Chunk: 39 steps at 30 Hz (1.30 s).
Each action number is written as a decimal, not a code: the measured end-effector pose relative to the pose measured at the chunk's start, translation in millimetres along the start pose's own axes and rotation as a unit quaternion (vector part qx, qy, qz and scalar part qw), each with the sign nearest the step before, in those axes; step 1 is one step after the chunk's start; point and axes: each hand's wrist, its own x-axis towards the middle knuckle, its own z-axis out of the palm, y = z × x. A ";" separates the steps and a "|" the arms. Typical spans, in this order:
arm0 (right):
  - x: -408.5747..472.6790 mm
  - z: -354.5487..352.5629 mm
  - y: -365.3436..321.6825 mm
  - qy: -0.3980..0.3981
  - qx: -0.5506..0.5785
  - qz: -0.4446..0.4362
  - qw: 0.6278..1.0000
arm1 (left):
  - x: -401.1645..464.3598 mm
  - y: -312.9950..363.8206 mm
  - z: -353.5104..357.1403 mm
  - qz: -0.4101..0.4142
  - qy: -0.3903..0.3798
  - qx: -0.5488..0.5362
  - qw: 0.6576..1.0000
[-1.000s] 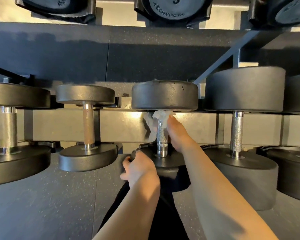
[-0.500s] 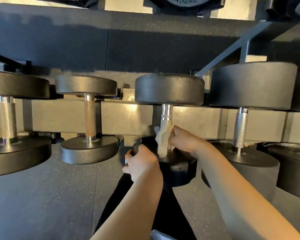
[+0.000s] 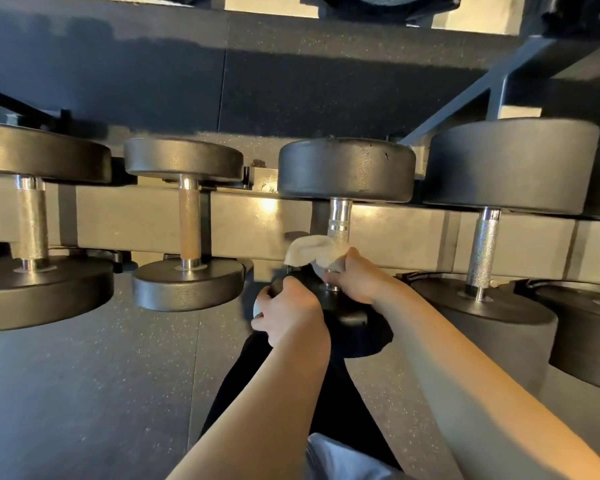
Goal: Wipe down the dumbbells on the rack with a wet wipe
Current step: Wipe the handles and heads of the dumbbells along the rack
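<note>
1. Two bare hands worked at one black rubber-headed dumbbell with a knurled chrome handle, which lay across the grey metal rack rail in the middle of the row.
2. The right hand had its fingers curled round the lower end of that handle, pinching a crumpled white wet wipe against the chrome; part of the wipe stuck out loose to the left of the handle.
3. The left hand gripped the rim of the dumbbell's near head, fingers wrapped over its left edge, thumb side towards the camera.
4. The dumbbell's far head sat beyond the rail, level with its neighbours' far heads.
5. To the left lay a smaller black dumbbell with a coppery handle, and further left a wider black dumbbell with a chrome handle, cut by the frame edge.
6. To the right lay a much thicker black dumbbell, its near head just beside the right forearm.
7. Dark speckled rubber flooring spread beneath, and the person's black-clad leg showed between the forearms.
</note>
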 end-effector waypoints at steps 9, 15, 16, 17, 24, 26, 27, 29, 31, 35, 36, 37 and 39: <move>-50.0 -18.7 20.6 -0.040 -0.270 -0.168 0.947 | 2.3 -1.4 -0.8 0.006 -0.006 0.012 1.000; -10.3 -16.6 5.3 -0.101 -0.337 -0.148 0.924 | 4.0 -2.1 0.9 0.011 -0.002 0.009 1.000; -4.5 -13.0 1.6 -0.095 -0.368 -0.124 0.917 | 3.8 -1.4 0.7 0.012 -0.001 0.010 1.000; -0.7 -9.8 -1.0 -0.090 -0.402 -0.108 0.905 | 3.3 -0.6 0.2 0.012 -0.001 0.012 1.000; -13.7 -34.6 4.5 -0.117 -0.361 -0.156 0.912 | -1.2 0.9 -1.8 0.017 -0.003 0.002 1.000; -19.5 -42.8 12.4 -0.110 -0.365 -0.142 0.914 | -1.5 0.9 -2.1 0.014 -0.006 -0.001 1.000; -21.2 -44.6 15.9 -0.108 -0.359 -0.139 0.916 | -2.1 0.5 -2.3 0.012 -0.007 -0.001 1.000; -21.2 -44.2 18.8 -0.104 -0.326 -0.132 0.930 | -2.9 0.5 -2.7 0.012 -0.010 -0.006 1.000; -19.1 -41.5 18.4 -0.096 -0.309 -0.129 0.937 | -2.1 0.3 -2.5 0.013 -0.010 -0.007 1.000; -16.6 -37.0 18.5 -0.078 -0.318 -0.121 0.937 | -1.2 1.2 -1.4 0.012 -0.004 -0.015 1.000; -17.7 -36.7 19.1 -0.078 -0.316 -0.125 0.937 | -0.9 0.8 -1.4 0.013 -0.003 -0.013 1.000; -19.0 -37.0 20.2 -0.078 -0.313 -0.133 0.937 | -1.3 0.2 -1.4 0.014 -0.003 -0.012 1.000; -21.7 -36.5 21.8 -0.079 -0.314 -0.169 0.931 | -2.2 -0.6 -1.1 0.015 -0.002 -0.013 1.000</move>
